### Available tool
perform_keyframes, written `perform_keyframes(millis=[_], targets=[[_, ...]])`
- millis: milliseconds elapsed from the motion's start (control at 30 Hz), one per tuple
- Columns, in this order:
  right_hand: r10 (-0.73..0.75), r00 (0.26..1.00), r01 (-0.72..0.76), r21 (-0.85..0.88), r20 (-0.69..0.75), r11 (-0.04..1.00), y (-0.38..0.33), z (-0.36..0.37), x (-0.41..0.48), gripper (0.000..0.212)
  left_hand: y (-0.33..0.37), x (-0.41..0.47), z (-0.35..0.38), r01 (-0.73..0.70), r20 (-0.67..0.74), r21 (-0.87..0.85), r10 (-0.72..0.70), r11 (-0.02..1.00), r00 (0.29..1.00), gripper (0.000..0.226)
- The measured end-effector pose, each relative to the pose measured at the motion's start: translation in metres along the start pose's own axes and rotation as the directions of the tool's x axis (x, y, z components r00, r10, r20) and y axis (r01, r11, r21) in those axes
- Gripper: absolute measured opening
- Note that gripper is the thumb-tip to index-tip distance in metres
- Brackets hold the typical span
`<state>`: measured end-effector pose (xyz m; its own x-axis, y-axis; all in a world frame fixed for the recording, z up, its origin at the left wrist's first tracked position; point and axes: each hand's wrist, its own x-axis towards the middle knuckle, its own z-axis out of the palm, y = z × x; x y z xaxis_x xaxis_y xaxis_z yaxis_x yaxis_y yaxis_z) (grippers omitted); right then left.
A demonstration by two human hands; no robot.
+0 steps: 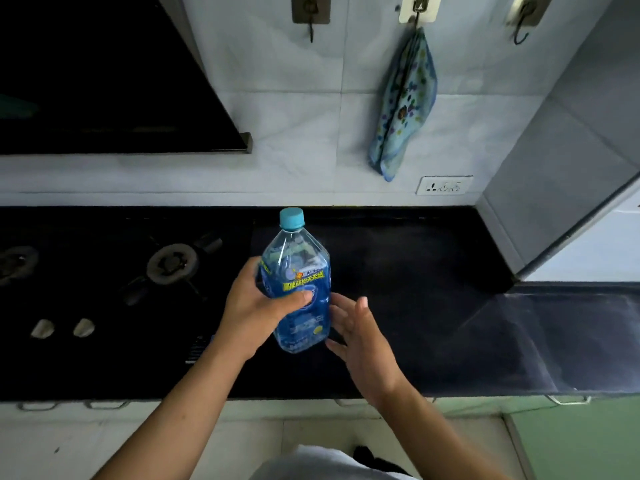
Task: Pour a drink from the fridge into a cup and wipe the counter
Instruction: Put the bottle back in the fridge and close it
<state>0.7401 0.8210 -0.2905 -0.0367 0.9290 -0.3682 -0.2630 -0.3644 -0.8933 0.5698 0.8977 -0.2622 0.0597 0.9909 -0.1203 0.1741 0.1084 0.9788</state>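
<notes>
A clear plastic bottle (298,271) with a blue label and a light blue cap stands upright over the black counter (398,271). My left hand (256,306) is wrapped around its middle, thumb across the label. My right hand (360,334) is just right of the bottle's lower part with fingers spread, close to it or lightly touching. The cap is on. A blue patterned cloth (403,105) hangs from a hook on the tiled wall behind. No cup is in view.
A gas hob with a burner (171,263) and two knobs (62,328) lies left of the bottle. A dark range hood (104,81) hangs above it. A wall socket (444,185) sits behind the counter, a grey column (554,168) at the right.
</notes>
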Motion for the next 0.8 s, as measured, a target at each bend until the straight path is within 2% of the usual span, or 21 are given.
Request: perform_keyframes(millis=[233, 400, 567, 700, 800], targets=[[0.047, 0.976, -0.057, 0.041, 0.213, 0.998, -0.003, 0.016, 0.003, 0.068, 0.017, -0.056, -0.025, 0.015, -0.234, -0.012, -0.017, 1.000, 0.972, 0.062], [0.110, 0.873, -0.108, -0.032, 0.476, 0.994, 0.011, 0.053, 0.002, 0.069, 0.015, -0.124, -0.053, 0.058, -0.527, -0.023, -0.061, 0.998, 0.847, 0.062], [0.243, 0.665, -0.206, -0.139, 0.706, 0.969, 0.044, 0.120, -0.029, 0.069, 0.011, -0.222, -0.092, 0.123, -0.780, -0.060, -0.123, 0.991, 0.614, 0.062], [0.327, 0.411, -0.227, -0.252, 0.851, 0.941, 0.069, 0.184, -0.086, 0.089, 0.008, -0.319, -0.125, 0.153, -0.907, -0.100, -0.153, 0.983, 0.392, 0.070], [0.371, 0.268, -0.202, -0.324, 0.889, 0.924, 0.090, 0.229, -0.130, 0.083, 0.002, -0.386, -0.146, 0.145, -0.953, -0.143, -0.175, 0.979, 0.246, 0.070]])
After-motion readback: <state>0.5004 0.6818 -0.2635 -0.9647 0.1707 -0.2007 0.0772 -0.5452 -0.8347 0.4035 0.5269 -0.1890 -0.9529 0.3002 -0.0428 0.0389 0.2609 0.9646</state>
